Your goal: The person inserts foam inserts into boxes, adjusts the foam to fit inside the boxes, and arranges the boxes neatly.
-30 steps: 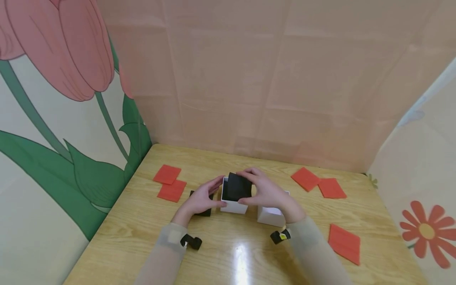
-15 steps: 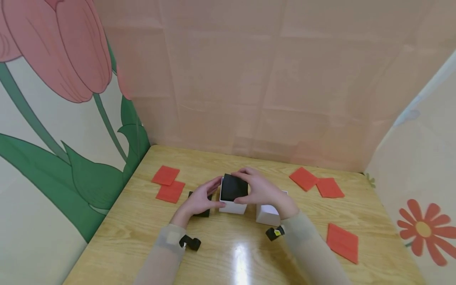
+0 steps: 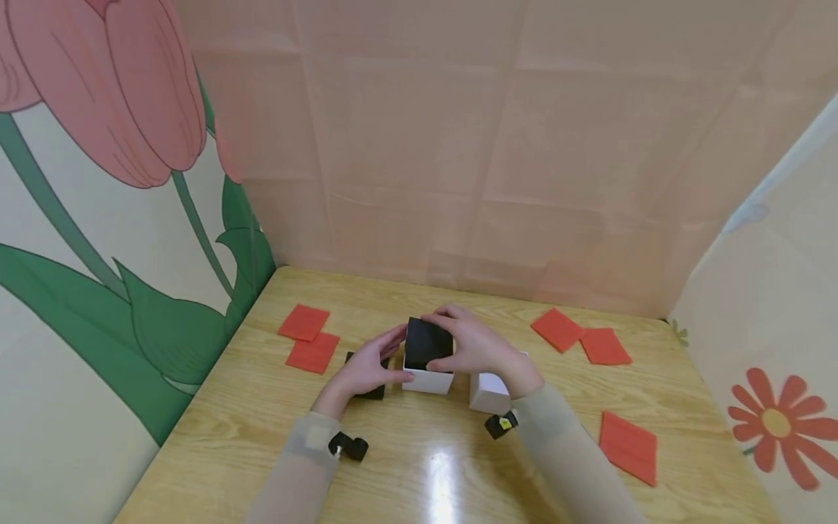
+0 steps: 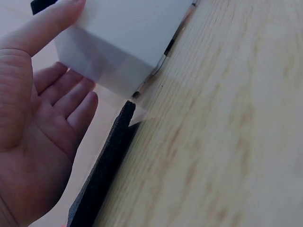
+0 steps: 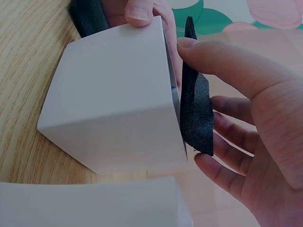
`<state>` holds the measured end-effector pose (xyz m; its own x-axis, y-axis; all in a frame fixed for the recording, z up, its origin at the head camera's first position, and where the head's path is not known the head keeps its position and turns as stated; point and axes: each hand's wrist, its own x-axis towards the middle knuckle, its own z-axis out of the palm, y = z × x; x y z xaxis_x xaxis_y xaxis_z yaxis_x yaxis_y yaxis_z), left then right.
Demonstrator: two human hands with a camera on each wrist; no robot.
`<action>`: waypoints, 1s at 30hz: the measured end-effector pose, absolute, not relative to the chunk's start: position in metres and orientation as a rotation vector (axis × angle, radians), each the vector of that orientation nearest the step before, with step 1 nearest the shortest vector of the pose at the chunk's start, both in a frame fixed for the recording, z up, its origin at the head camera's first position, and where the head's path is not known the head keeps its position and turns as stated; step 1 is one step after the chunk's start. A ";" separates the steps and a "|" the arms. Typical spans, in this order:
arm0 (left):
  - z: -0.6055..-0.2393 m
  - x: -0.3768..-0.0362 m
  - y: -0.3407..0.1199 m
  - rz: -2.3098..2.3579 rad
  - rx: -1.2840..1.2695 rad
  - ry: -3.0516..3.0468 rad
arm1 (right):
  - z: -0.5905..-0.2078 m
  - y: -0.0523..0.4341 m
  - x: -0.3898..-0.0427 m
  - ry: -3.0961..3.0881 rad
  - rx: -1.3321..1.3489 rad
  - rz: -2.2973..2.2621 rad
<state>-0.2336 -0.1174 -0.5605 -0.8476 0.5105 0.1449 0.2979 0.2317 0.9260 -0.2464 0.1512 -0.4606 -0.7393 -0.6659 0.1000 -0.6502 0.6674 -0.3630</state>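
Note:
A white box (image 3: 427, 383) stands on the table with its open side up. My left hand (image 3: 366, 367) holds it from the left, its thumb on the front wall near the rim and its other fingers along the far side. Above the opening, my right hand (image 3: 481, 351) pinches a square black foam pad (image 3: 427, 343) by its edges between thumb and fingers. In the right wrist view the foam pad (image 5: 196, 106) lies slightly bent along the rim. Another black foam pad (image 4: 104, 170) lies on the table below my left hand.
A second white box (image 3: 489, 393) stands just right of the first, partly under my right hand. Two red squares (image 3: 313, 353) overlap at the left, two more red squares (image 3: 558, 330) lie at the back right, and another red square (image 3: 628, 446) at the front right.
My right hand has moved slightly left with the black foam pad, which now covers the box's opening in the head view. My left hand has stayed at the box.

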 end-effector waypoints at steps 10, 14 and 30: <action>-0.563 -0.236 -0.117 1.664 0.777 2.313 | -0.464 0.150 -0.248 2.824 -1.133 -0.587; -0.563 -0.235 -0.118 1.665 0.773 2.315 | -0.465 0.150 -0.249 2.814 -1.122 -0.595; -0.564 -0.235 -0.118 1.648 0.761 2.336 | -0.464 0.150 -0.251 2.703 -1.058 -0.643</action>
<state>-0.2354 -0.1178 -0.5637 -0.8521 0.5044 0.1398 0.3010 0.2536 0.9193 -0.2505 0.1504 -0.4639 -0.7343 -0.6789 0.0002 -0.6062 0.6556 -0.4503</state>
